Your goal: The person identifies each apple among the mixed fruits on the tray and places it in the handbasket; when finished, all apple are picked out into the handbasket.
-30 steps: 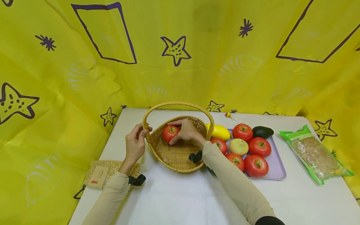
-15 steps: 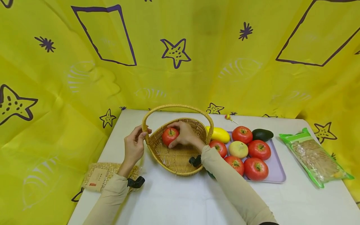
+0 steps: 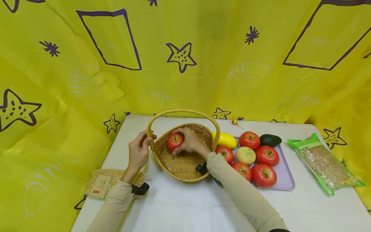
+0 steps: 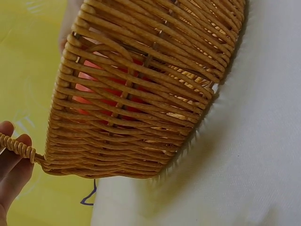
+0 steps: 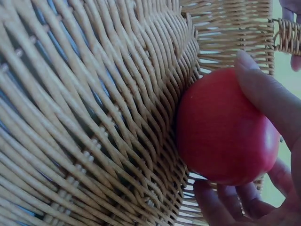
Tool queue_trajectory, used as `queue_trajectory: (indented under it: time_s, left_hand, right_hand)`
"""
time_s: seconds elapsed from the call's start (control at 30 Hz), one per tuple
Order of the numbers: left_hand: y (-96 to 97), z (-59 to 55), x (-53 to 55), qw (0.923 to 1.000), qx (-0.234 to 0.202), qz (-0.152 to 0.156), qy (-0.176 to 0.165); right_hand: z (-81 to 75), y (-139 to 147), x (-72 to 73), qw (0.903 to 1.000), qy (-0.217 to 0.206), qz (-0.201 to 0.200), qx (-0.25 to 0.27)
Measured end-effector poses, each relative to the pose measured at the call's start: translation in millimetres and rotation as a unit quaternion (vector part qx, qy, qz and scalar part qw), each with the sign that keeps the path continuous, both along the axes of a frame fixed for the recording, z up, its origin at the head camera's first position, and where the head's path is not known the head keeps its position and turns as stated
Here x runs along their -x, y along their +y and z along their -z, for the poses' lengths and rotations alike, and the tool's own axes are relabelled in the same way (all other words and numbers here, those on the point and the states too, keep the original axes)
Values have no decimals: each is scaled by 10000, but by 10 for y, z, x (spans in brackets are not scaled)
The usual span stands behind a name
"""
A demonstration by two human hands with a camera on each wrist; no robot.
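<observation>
Red apple (image 3: 174, 142), one: inside wicker basket (image 3: 182, 167), near far edge of tabletop (image 3: 179, 206); right hand (image 3: 189, 140): fingers curled round apple; left hand (image 3: 138, 154): fingers pinching handle (image 3: 182, 110); lilac tray (image 3: 286, 177): toward right edge

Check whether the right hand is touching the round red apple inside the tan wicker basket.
Touching. The right wrist view shows it: the right hand grips the red apple, its thumb lying against one side, fingers curled around the opposite side.
</observation>
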State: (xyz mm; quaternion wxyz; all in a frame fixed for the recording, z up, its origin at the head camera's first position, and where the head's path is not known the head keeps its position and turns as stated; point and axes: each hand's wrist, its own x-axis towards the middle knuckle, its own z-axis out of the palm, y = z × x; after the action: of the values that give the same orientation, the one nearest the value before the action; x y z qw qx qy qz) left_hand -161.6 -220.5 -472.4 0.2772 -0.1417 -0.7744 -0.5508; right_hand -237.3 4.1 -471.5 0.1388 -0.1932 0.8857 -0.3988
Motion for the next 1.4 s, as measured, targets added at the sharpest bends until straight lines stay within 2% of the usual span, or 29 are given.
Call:
queue_trajectory:
  time_s: [0.27, 0.5, 0.6, 0.77, 1.03, 1.17, 1.27, 1.4]
  left_hand:
    - [-14, -13, 3, 9999, -26, 122, -43]
    - [4, -21, 1, 9999, -48, 94, -63]
    - [10, -29, -2, 9999, -82, 96, -107]
    - [-7, -22, -4, 9998, -64, 103, -166]
    - [-6, -27, 0, 9998, -52, 106, -152]
    - [-1, -28, -3, 9998, -63, 96, -139]
    - [6, -23, -7, 9999, -92, 78, -124]
    - [19, -25, -15, 9999, -63, 6, -112]
  right_hand:
    - [-4, -15, -45, 9998, 47, -110, -184]
    - [-55, 15, -55, 9993, 58, -297, -233]
    - [-132, 49, -61, 9989, 74, -404, -204]
    - [-348, 178, -120, 9983, 198, -539, -23]
    - [-578, 556, -359, 9921, 473, -959, 657]
    - [-583, 787, -527, 9830, 352, -1132, 1401]
    - [-559, 968, -673, 9725, 190, -1219, 1977]
    - [-530, 1228, -880, 9642, 205, -1174, 2368]
